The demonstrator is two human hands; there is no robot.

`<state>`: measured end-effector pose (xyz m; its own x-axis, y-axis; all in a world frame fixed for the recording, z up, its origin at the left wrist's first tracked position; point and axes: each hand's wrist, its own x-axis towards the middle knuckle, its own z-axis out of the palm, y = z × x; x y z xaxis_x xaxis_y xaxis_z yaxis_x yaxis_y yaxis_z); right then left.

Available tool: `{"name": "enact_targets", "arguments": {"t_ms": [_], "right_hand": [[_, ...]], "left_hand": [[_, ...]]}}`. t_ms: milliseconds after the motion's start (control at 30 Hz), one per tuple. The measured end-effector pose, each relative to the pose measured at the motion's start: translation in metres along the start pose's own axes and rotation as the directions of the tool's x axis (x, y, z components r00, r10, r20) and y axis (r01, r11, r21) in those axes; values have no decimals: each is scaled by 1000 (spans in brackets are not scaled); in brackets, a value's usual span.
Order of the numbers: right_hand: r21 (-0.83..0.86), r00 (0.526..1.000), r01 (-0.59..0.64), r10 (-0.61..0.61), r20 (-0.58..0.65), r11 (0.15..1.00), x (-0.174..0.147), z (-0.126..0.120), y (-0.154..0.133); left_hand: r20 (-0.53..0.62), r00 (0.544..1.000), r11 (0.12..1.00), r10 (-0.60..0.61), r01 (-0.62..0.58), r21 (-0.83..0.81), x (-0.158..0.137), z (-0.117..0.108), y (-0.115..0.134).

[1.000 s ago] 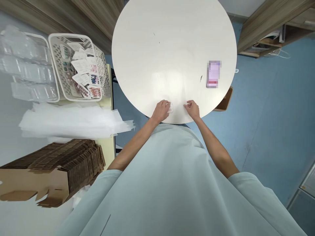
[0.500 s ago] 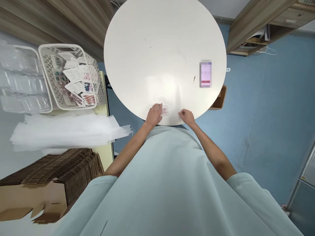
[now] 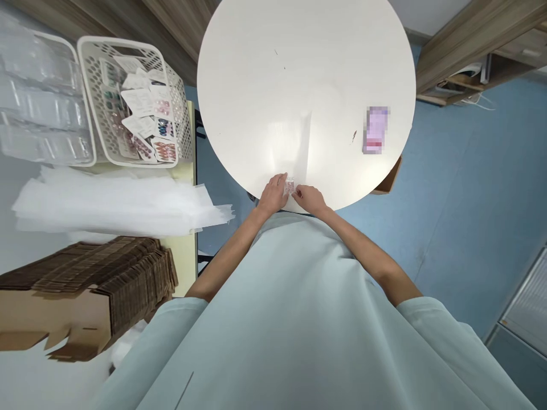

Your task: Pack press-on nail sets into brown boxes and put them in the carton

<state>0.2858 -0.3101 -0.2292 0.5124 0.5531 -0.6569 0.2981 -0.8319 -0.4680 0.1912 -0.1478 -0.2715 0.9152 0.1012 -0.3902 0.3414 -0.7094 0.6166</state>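
Evidently the work is at the near edge of the round white table [image 3: 252, 102], where a small clear case [image 3: 289, 186] with reddish pieces inside lies between the two hands. The left hand [image 3: 273, 193] is spread around the case's left end, thumb and fingers apart; whether it grips or merely steadies, I cannot tell. The right hand [image 3: 310, 199] is curled, fingertips just beside the case's right side; anything pinched there is too small to make out. I judge the step to be close handling of this case, calling for a steady left hand and light, precise right fingertips. Off to the left stand a stack of folded brown cartons [image 3: 141, 285], then a pile of white sheets [image 3: 106, 202]; beyond these, a white perforated basket [image 3: 182, 122] holds carded packs of colored pieces, and a neighboring white bin [image 3: 88, 139] holds clear plastic trays [image 3: 43, 108].
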Motion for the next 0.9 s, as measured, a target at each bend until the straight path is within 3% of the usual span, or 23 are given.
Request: {"name": "enact_targets", "arguments": {"t_ms": [67,167,267,500,633,900], "right_hand": [[-37,999,19,-18,35,999,7,5,-8],[-89,996,51,-44,83,995,15,13,-17],[-100,991,73,-61,115,992,19,20,-23],[-84,988,94,-82,132,992,15,22,-24],[-73,995,78,-73,73,994,9,14,-12],[47,972,-176,181,-147,983,11,3,16]], "left_hand": [[-59,988,979,-145,135,-151,-5,0,1],[-50,920,868,-389,348,-355,-12,-1,6],[-19,860,782,-509,453,-428,-15,0,12],[-16,822,756,-569,515,-404,-10,5,12],[-51,796,764,-603,558,-324,-9,7,5],[-85,810,799,-581,547,-248,-7,16,-1]]}}
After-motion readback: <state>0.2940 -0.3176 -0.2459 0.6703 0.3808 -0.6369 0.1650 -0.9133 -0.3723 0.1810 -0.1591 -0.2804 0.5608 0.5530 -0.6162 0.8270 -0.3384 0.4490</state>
